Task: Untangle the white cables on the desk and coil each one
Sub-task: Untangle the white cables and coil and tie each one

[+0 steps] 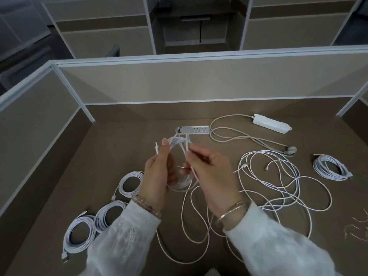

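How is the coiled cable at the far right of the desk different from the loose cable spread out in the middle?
The coiled cable is wound into a tight, compact ring; the loose cable sprawls in wide, overlapping loops. The coiled cable lies alone near the desk's right edge; the loose cable covers much more desk, with strands running toward the hands. Both are thin and white.

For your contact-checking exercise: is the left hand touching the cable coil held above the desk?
Touching. The head view shows the left hand gripping the half-wound cable coil, thumb and fingers curled round its loops.
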The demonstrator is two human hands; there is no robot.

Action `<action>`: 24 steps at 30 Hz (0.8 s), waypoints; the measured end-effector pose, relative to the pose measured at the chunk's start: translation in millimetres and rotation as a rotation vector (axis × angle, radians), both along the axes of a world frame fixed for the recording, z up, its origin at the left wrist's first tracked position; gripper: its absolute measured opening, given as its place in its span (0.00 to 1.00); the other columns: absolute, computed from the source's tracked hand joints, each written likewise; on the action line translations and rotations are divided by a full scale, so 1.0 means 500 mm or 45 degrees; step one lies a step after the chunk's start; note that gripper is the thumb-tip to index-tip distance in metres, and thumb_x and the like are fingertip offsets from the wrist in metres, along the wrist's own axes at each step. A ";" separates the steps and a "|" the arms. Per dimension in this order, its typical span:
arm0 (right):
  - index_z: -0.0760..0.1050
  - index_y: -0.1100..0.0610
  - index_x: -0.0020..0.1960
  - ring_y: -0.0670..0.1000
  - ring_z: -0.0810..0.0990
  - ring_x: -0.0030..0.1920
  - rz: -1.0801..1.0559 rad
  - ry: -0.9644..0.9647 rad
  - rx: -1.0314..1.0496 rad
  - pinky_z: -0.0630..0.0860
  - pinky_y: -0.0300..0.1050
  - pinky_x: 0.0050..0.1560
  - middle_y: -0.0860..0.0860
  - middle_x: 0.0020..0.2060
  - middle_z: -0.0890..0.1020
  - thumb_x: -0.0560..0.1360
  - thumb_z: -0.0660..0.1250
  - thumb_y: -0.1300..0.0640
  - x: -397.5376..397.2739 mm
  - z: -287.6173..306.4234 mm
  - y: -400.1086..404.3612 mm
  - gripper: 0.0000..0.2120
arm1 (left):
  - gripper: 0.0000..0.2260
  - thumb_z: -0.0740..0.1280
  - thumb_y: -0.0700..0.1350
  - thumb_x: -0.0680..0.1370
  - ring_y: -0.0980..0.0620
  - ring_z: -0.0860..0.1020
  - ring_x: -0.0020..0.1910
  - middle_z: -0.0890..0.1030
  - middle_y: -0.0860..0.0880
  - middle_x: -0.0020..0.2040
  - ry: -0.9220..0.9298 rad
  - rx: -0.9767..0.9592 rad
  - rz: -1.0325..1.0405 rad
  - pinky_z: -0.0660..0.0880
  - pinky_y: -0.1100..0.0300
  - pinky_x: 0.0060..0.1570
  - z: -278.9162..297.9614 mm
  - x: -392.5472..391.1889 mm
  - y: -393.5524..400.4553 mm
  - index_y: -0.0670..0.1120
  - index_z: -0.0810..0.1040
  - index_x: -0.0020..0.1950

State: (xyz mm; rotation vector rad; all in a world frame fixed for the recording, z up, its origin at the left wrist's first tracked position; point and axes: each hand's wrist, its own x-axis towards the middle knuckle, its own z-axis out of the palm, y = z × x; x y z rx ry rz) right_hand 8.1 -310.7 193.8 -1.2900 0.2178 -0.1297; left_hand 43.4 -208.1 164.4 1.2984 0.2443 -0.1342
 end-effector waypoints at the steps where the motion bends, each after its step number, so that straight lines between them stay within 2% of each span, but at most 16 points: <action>1: 0.81 0.55 0.45 0.46 0.79 0.31 -0.009 -0.020 -0.040 0.78 0.39 0.35 0.52 0.31 0.81 0.74 0.67 0.68 -0.003 -0.006 0.011 0.09 | 0.21 0.65 0.61 0.76 0.52 0.72 0.26 0.75 0.44 0.30 -0.011 -0.046 -0.056 0.68 0.65 0.27 0.004 -0.009 -0.009 0.43 0.77 0.38; 4: 0.83 0.52 0.43 0.54 0.84 0.37 -0.057 -0.083 -0.187 0.82 0.54 0.41 0.53 0.36 0.85 0.72 0.71 0.64 -0.007 -0.019 0.030 0.08 | 0.24 0.58 0.59 0.79 0.50 0.80 0.33 0.82 0.44 0.35 -0.027 -0.117 -0.155 0.72 0.66 0.28 0.010 -0.026 -0.025 0.43 0.83 0.39; 6: 0.83 0.51 0.40 0.55 0.83 0.35 -0.104 -0.119 -0.222 0.82 0.56 0.39 0.52 0.34 0.84 0.70 0.72 0.64 -0.010 -0.021 0.031 0.08 | 0.24 0.62 0.62 0.76 0.45 0.77 0.39 0.80 0.39 0.39 -0.041 -0.096 -0.162 0.69 0.63 0.32 0.010 -0.027 -0.023 0.41 0.81 0.41; 9: 0.79 0.47 0.38 0.52 0.82 0.32 -0.139 -0.181 -0.338 0.81 0.56 0.38 0.50 0.32 0.83 0.67 0.73 0.62 -0.015 -0.024 0.031 0.10 | 0.25 0.69 0.62 0.68 0.42 0.72 0.46 0.73 0.39 0.46 -0.053 -0.115 -0.162 0.66 0.56 0.41 0.015 -0.022 -0.017 0.43 0.76 0.52; 10: 0.76 0.46 0.37 0.51 0.82 0.32 -0.160 -0.190 -0.386 0.80 0.55 0.38 0.50 0.32 0.83 0.66 0.73 0.62 -0.016 -0.025 0.032 0.12 | 0.24 0.69 0.61 0.68 0.41 0.73 0.46 0.73 0.40 0.46 -0.054 -0.140 -0.182 0.66 0.54 0.44 0.014 -0.021 -0.015 0.44 0.75 0.52; 11: 0.72 0.46 0.37 0.51 0.81 0.32 -0.177 -0.190 -0.440 0.80 0.55 0.38 0.50 0.31 0.82 0.65 0.74 0.62 -0.017 -0.027 0.031 0.14 | 0.19 0.69 0.58 0.69 0.42 0.75 0.43 0.74 0.41 0.42 -0.066 -0.159 -0.206 0.66 0.53 0.46 0.008 -0.019 -0.014 0.43 0.76 0.47; 13: 0.67 0.45 0.36 0.50 0.80 0.32 -0.193 -0.176 -0.544 0.79 0.53 0.37 0.50 0.31 0.80 0.65 0.75 0.59 -0.019 -0.036 0.032 0.17 | 0.12 0.66 0.53 0.71 0.47 0.75 0.36 0.71 0.47 0.32 -0.084 -0.161 -0.218 0.64 0.54 0.41 0.001 -0.016 -0.012 0.47 0.72 0.32; 15: 0.65 0.46 0.37 0.50 0.79 0.33 -0.198 -0.173 -0.596 0.78 0.50 0.37 0.50 0.31 0.78 0.65 0.75 0.57 -0.022 -0.040 0.030 0.17 | 0.17 0.64 0.49 0.74 0.50 0.71 0.31 0.67 0.50 0.28 -0.079 -0.114 -0.208 0.62 0.55 0.37 0.001 -0.013 -0.009 0.49 0.67 0.27; 18: 0.66 0.47 0.39 0.52 0.79 0.34 -0.109 -0.167 -0.500 0.78 0.52 0.39 0.51 0.34 0.78 0.64 0.74 0.55 -0.028 -0.052 0.023 0.15 | 0.19 0.59 0.46 0.78 0.51 0.65 0.29 0.63 0.50 0.27 0.005 -0.206 -0.166 0.64 0.56 0.35 0.011 -0.004 -0.011 0.49 0.64 0.27; 21: 0.69 0.50 0.42 0.53 0.79 0.29 0.078 -0.123 -0.372 0.78 0.56 0.37 0.52 0.34 0.80 0.65 0.75 0.54 -0.046 -0.069 0.017 0.14 | 0.19 0.56 0.47 0.80 0.52 0.63 0.24 0.61 0.51 0.26 0.094 -0.536 -0.177 0.66 0.62 0.26 0.024 0.018 -0.005 0.48 0.62 0.29; 23: 0.71 0.55 0.42 0.50 0.76 0.25 0.187 -0.122 -0.355 0.76 0.52 0.33 0.49 0.30 0.78 0.70 0.73 0.57 -0.058 -0.092 0.006 0.11 | 0.19 0.56 0.49 0.81 0.55 0.63 0.23 0.61 0.53 0.26 0.104 -0.745 -0.237 0.66 0.65 0.26 0.031 0.033 0.010 0.49 0.63 0.30; 24: 0.71 0.55 0.40 0.48 0.75 0.25 0.247 -0.134 -0.420 0.74 0.49 0.32 0.48 0.28 0.77 0.73 0.71 0.55 -0.061 -0.104 -0.005 0.09 | 0.18 0.56 0.50 0.82 0.57 0.62 0.24 0.60 0.54 0.26 0.108 -0.837 -0.285 0.65 0.65 0.28 0.034 0.041 0.021 0.49 0.64 0.31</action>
